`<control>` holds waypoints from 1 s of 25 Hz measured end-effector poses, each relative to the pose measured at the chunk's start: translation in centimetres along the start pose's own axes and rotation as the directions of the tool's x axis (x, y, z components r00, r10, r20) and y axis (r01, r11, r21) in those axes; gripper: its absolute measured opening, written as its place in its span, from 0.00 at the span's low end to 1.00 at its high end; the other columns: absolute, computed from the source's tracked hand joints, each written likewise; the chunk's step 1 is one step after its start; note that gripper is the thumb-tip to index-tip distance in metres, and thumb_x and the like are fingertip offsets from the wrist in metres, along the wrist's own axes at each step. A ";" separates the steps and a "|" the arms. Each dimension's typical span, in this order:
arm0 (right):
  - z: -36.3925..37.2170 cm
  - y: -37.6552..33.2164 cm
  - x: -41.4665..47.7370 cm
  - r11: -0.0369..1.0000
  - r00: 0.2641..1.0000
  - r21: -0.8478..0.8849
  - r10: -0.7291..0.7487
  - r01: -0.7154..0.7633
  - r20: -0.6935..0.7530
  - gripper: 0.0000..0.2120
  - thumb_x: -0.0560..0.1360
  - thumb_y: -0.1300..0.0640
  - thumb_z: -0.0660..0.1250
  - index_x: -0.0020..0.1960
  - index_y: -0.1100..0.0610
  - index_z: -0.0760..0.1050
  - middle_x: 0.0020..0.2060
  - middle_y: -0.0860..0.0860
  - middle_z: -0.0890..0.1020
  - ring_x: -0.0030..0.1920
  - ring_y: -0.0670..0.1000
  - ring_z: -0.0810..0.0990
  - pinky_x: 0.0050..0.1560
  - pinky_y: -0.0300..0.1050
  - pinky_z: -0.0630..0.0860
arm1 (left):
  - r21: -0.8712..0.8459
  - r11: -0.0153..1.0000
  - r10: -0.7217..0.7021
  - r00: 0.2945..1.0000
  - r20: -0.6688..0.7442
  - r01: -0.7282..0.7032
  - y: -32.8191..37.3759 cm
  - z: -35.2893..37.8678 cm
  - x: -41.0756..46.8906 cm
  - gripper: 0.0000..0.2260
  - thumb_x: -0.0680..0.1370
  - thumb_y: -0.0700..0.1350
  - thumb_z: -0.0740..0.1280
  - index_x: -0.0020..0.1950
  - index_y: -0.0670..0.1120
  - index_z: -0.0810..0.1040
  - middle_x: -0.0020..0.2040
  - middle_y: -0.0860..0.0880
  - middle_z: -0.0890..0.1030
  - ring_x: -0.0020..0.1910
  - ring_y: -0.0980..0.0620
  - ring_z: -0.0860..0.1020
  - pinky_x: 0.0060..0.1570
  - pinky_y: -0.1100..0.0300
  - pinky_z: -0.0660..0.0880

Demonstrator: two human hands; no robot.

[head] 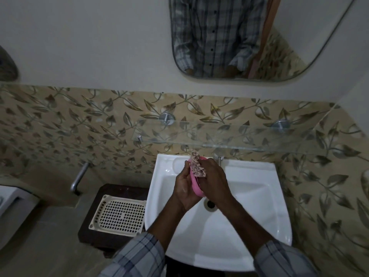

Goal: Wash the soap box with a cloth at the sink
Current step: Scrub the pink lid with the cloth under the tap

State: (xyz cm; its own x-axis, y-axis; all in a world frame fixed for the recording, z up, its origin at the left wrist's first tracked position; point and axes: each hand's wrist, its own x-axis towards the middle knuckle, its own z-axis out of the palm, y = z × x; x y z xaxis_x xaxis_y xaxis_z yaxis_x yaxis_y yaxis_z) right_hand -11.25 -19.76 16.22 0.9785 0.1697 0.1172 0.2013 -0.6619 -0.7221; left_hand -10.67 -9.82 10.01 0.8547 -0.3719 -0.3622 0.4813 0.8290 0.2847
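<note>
I am gripping the pink soap box (194, 187) in my closed left hand (184, 187) over the sink (249, 196) near its back edge, my right hand (214, 181) pinching the cloth (197, 166) and rubbing firmly into its corners.

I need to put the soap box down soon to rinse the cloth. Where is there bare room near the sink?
The glass shelf above the sink looks bare. The sink's flat right rim is free too, as is the basin right of the drain. The middle is crowded: the left hand and right hand hold the soap box and cloth. The mesh tray covers the stool.
</note>
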 end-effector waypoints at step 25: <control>-0.6 2.1 -1.2 0.980 0.922 -0.089 0.200 -0.181 0.332 0.06 0.71 0.62 0.65 0.43 0.56 0.81 0.41 0.57 0.84 0.44 0.58 0.84 0.45 0.48 0.79 | 0.420 0.890 0.303 0.918 -0.257 -0.176 -0.6 -2.0 0.7 0.34 0.73 0.64 0.64 0.67 0.38 0.76 0.55 0.37 0.84 0.53 0.39 0.83 0.51 0.47 0.82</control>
State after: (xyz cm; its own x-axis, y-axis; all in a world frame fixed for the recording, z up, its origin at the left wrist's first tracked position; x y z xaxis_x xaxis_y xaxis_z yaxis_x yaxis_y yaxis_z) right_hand -11.96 -21.73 14.98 0.9274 0.2663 -0.2629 0.0242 -0.7437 -0.6681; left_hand -10.73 -9.72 7.82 0.8803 0.0169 -0.4740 0.3597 0.6277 0.6903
